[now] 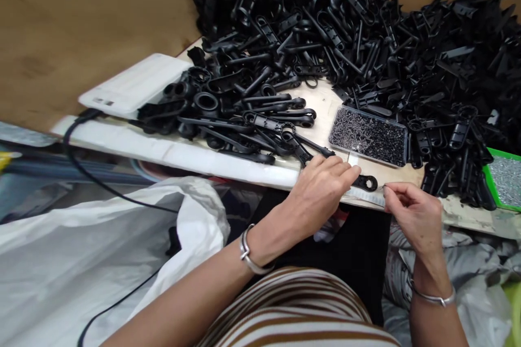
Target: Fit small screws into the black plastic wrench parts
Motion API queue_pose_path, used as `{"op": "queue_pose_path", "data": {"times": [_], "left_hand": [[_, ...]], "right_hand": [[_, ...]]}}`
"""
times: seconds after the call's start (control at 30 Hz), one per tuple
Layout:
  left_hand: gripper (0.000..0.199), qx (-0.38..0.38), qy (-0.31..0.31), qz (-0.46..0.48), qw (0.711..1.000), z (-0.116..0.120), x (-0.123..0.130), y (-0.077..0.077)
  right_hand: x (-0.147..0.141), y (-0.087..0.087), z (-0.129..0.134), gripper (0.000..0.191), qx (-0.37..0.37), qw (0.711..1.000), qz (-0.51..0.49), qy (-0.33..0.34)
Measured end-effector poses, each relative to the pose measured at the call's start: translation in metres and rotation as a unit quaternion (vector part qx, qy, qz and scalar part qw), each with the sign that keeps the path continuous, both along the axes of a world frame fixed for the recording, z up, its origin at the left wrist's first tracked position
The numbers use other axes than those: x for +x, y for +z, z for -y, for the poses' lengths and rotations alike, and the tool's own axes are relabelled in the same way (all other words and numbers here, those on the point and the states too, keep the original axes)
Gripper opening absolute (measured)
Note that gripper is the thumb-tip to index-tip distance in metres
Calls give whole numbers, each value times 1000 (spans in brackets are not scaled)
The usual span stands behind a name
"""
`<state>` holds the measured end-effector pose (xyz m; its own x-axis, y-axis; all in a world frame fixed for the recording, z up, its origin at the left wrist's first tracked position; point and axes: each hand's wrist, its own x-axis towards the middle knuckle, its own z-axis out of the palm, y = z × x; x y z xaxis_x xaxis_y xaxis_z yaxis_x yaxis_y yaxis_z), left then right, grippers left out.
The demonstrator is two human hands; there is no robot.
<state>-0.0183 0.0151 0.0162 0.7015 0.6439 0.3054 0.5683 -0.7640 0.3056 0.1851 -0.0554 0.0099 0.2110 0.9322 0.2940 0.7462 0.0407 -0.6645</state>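
At the table's front edge my left hand is closed around a black plastic part; the part's ringed end sticks out to the right, past the fingertips. Just right of that ring, my right hand pinches a tiny dark piece between thumb and forefinger, too small to make out. Behind the hands lies a clear box filled with small black pieces. Long black parts are heaped behind and to the left of my left hand.
A large pile of black parts covers the back of the table. A white device with a black cable lies at the left. The green tray at the right holds small silvery pieces. White sacking hangs at the lower left.
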Motion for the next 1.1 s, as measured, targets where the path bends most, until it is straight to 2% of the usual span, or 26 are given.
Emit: {"op": "queue_pose_path", "data": {"times": [0.17, 0.43, 0.6, 0.8, 0.97, 1.1], "left_hand": [[12, -18, 4, 21, 1000, 6, 5, -10], [16, -52, 5, 50, 997, 13, 5, -14], [19, -90, 10, 59, 994, 13, 6, -16], [20, -139, 1, 49, 989, 14, 7, -12], [19, -143, 3, 46, 989, 13, 6, -12], [19, -144, 1, 48, 988, 12, 6, -13]], "right_hand": [[-7, -3, 2, 14, 14, 996, 81, 35], [-17, -7, -5, 16, 81, 973, 209, 61], [-22, -4, -7, 16, 101, 953, 268, 99], [-32, 4, -5, 24, 1, 946, 307, 107], [-27, 13, -8, 17, -105, 978, 158, 88], [-22, 22, -13, 22, -184, 975, 98, 80]]}}
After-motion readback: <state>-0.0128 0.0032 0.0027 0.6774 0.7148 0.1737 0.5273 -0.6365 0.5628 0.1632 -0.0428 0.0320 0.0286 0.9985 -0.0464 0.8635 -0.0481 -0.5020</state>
